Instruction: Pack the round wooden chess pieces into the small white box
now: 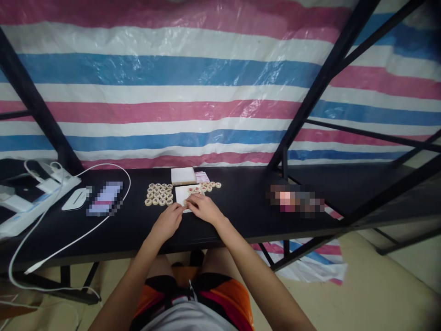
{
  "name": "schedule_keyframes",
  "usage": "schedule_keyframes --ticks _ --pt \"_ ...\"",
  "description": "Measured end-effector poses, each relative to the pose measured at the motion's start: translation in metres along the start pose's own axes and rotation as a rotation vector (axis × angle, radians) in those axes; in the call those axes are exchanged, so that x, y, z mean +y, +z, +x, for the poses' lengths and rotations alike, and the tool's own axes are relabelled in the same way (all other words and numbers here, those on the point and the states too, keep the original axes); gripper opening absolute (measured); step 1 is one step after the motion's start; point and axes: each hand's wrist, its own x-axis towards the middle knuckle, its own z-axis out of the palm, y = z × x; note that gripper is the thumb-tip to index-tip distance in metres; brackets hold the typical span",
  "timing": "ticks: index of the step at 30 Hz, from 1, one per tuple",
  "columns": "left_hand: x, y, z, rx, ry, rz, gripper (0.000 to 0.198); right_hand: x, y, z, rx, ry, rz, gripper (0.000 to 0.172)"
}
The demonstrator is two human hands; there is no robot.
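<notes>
My left hand point(168, 221) is at the near left edge of a shallow white box point(180, 193), its fingers bent together. My right hand point(206, 209) reaches over the box's near right part, fingers closed in a pinch. The fingertips of both hands meet at the box's near side, where something small and pale shows; I cannot make out what it is. Xiangqi pieces with red characters point(190, 189) lie in the box, partly covered by my right hand. More red-marked pieces point(218, 185) sit just behind and right of it. Left of the box, dark-marked xiangqi pieces point(155, 201) stand in rows.
Behind the box are a second white box point(183, 175) and a pink-and-white printed paper point(202, 177). A blurred phone-like object point(105, 198), white device point(76, 199), white cable point(77, 242) and power strip point(44, 202) lie left. A blurred item point(296, 201) lies right, near a black frame post point(310, 101).
</notes>
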Motion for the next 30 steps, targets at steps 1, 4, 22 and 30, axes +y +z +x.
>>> schedule_keyframes --ticks 1,4,22,30 --pt "0.000 0.000 0.000 0.002 -0.001 -0.004 0.036 0.000 0.000 0.000 0.001 -0.011 -0.005 0.016" --pt "0.000 0.000 0.000 0.009 -0.003 -0.012 0.035 0.002 0.001 0.000 0.009 -0.045 -0.015 0.017" --pt "0.001 -0.001 0.000 -0.025 -0.016 0.019 0.041 0.006 0.002 0.001 -0.014 -0.095 -0.167 0.024" --pt "0.000 -0.001 0.001 -0.013 -0.006 0.008 0.040 0.015 0.000 0.000 0.105 0.018 -0.076 0.027"
